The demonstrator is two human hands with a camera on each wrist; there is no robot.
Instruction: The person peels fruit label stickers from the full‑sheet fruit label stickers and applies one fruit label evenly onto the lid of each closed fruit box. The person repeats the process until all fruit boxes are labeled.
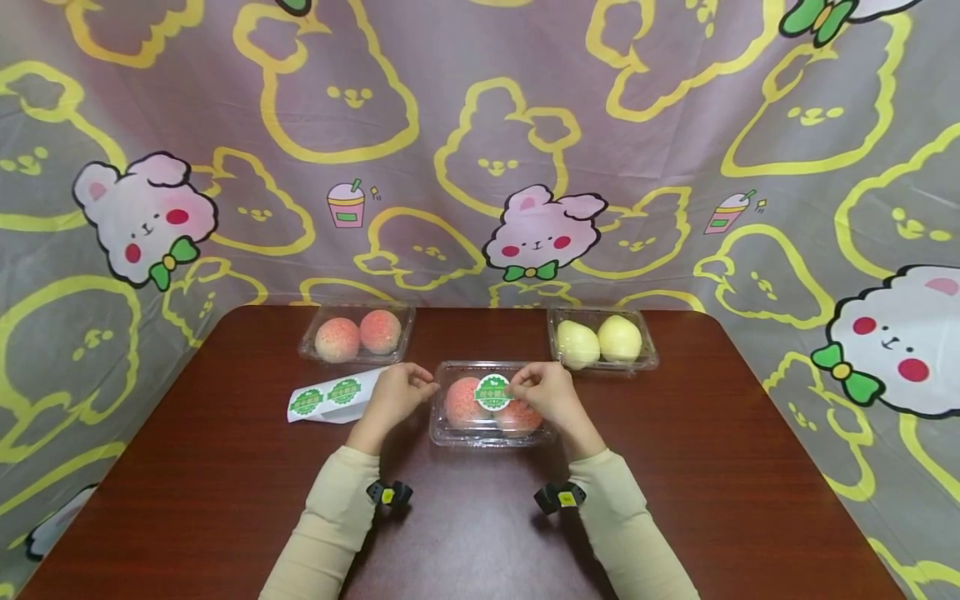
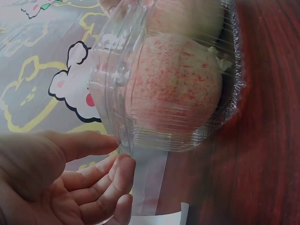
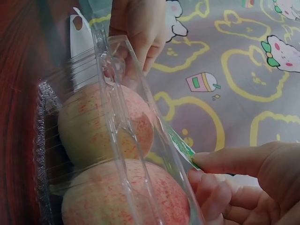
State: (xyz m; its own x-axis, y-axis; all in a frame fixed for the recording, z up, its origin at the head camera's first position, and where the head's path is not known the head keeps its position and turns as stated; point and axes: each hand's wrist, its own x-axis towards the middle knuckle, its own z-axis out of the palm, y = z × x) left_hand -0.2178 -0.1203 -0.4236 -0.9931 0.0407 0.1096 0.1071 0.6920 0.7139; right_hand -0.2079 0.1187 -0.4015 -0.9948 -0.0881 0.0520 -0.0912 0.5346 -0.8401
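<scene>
A clear plastic fruit box (image 1: 450, 437) with two peaches (image 1: 465, 402) stands at mid-table, its lid down. My left hand (image 1: 401, 392) is at its left edge; in the left wrist view the thumb and curled fingers (image 2: 123, 173) meet at the rim and appear to pinch it. My right hand (image 1: 551, 392) pinches a round green-and-white sticker (image 1: 492, 392) by its right edge. In the right wrist view that sticker (image 3: 183, 149) is seen edge-on, close over the lid; whether it touches cannot be told. A white backing strip with green stickers (image 1: 326, 400) lies left, partly behind my left hand.
Another clear box of peaches (image 1: 358, 335) sits at the back left of the brown table (image 1: 480, 517). At the back right is a clear box with two pale yellow pears (image 1: 598, 340). A patterned curtain (image 1: 450, 150) hangs right behind the table.
</scene>
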